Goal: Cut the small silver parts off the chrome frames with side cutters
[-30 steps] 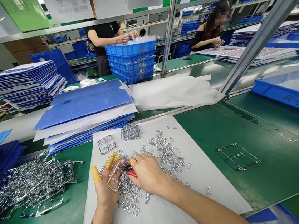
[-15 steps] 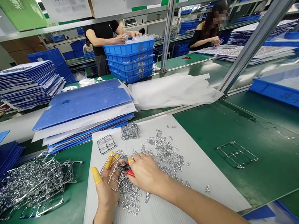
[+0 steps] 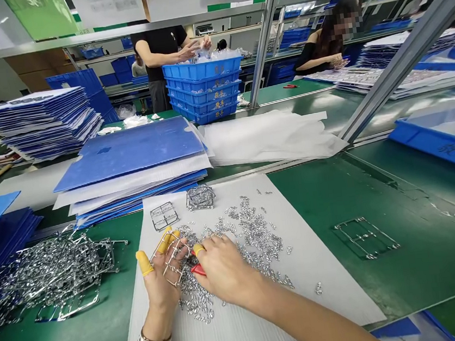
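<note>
My left hand, with yellow finger cots on some fingers, supports a shiny chrome sprue frame tilted over the sheet. Closed round red-handled cutters is my right hand; it covers most of the tool, and the jaws meet the frame's right side. Beneath both hands lies a heap of small silvery cut parts, spread on a white sheet. A flat sprue frame and a small stack of frames rest at the sheet's far edge.
Tangled bare frames are piled at the left. One bare frame lies on the green table at the right. Blue boards are stacked behind the sheet, and a blue tray stands far right. Two co-workers sit or stand beyond the metal post.
My hands keep the same hold on the frame and cutters, with only slight shifts. The camera view has moved a little. The standing co-worker's hands have risen above the blue crates.
</note>
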`<state>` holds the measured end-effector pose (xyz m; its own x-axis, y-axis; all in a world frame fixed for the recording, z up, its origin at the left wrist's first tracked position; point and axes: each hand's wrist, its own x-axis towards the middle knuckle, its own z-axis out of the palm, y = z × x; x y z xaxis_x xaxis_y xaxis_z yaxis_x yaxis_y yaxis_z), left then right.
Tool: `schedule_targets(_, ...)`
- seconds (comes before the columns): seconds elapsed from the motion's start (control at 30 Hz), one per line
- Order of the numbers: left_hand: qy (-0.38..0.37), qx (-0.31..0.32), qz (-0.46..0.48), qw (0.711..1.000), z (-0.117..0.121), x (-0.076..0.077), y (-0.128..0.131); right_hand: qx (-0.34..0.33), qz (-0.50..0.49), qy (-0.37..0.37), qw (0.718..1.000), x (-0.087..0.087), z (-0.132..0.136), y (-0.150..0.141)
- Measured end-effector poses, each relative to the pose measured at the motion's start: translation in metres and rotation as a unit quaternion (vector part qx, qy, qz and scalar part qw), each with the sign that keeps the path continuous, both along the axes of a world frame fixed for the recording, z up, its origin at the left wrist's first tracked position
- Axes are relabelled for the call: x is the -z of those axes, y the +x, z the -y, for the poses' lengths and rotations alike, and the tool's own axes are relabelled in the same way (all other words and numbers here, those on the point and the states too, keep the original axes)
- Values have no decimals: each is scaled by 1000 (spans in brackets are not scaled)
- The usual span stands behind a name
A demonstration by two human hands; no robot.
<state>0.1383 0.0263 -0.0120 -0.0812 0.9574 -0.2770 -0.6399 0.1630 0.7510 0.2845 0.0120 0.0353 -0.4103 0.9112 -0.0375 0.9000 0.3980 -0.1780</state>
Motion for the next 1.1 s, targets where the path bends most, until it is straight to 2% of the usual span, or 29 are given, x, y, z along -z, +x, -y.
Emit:
schedule_targets(0.6,-1,-33,-56,998,3,0,5,-22,-5,-3,1000,-1,3,-15)
schedule_targets(0.73,12,-36,-62,997,2,1,4,-32,-4,-8,999,-3,4,-14)
schedule_targets(0.83,33,-35,-64,997,2,2,3,-13,1,-1,1000,-5,4,-8)
schedule_targets(0.97,52,27,-83,995,4,6,0,18,-29,3,999,-6,2,8)
schedule_targets(1.1,92,112,-159,977,10,10,-8,85,-99,27,991,-4,-2,33)
